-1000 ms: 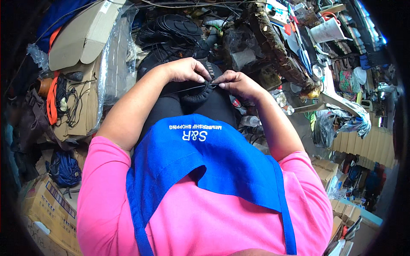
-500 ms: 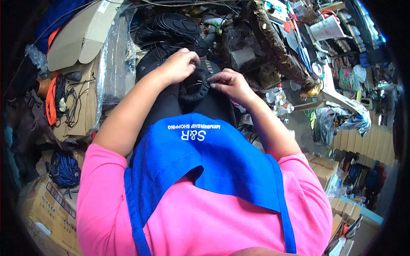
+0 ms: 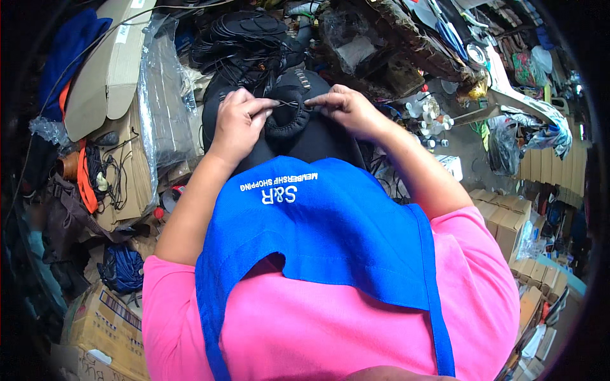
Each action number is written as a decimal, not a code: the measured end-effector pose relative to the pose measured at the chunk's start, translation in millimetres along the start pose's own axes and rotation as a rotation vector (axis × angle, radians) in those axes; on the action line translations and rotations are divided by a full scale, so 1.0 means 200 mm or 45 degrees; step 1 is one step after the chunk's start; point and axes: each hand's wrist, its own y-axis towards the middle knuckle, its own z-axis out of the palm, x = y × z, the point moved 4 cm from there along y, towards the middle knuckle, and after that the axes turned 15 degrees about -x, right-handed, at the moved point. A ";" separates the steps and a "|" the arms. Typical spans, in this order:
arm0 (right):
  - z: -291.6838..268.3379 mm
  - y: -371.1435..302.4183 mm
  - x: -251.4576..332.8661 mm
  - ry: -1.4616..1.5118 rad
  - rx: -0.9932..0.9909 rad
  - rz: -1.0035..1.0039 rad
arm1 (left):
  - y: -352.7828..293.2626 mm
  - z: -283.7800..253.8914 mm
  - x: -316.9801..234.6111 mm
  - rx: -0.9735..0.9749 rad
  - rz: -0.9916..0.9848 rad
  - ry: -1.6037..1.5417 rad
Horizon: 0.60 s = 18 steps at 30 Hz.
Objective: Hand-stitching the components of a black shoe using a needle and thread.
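Note:
On my lap, a black shoe (image 3: 284, 131) lies with its rounded, gathered-edge opening toward me and a row of metal-looking lace fittings on its far part. My left hand (image 3: 240, 124) pinches a thin strand (image 3: 288, 103) at the left of the opening; whether it is thread or a needle I cannot make out. From the right, my right hand (image 3: 346, 109) has thumb and forefinger closed at the shoe's edge, near the strand's other end. What those fingertips hold is too small to tell.
A coil of black cord (image 3: 238, 41) lies beyond the shoe. At left stand cardboard sheets (image 3: 105, 76) and a plastic-wrapped stack (image 3: 166, 95). Small bottles and spools (image 3: 435, 117) sit to the right, below a worn bench edge (image 3: 416, 38). A blue apron (image 3: 318, 222) covers my lap's near side.
My left hand has come down from beyond the shoe to its opening, where it pinches the strand. The right hand stays by the shoe's right edge. The whole view has shifted slightly.

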 end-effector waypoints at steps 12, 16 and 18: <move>-0.04 0.14 -0.03 0.115 0.277 0.091 | 0.03 0.10 0.06 0.152 -0.059 -0.119; -0.05 0.16 -0.03 0.091 0.293 0.099 | 0.03 0.11 0.06 0.177 -0.066 -0.092; -0.05 0.16 -0.04 0.105 0.326 0.090 | 0.03 0.10 0.06 0.178 -0.061 -0.084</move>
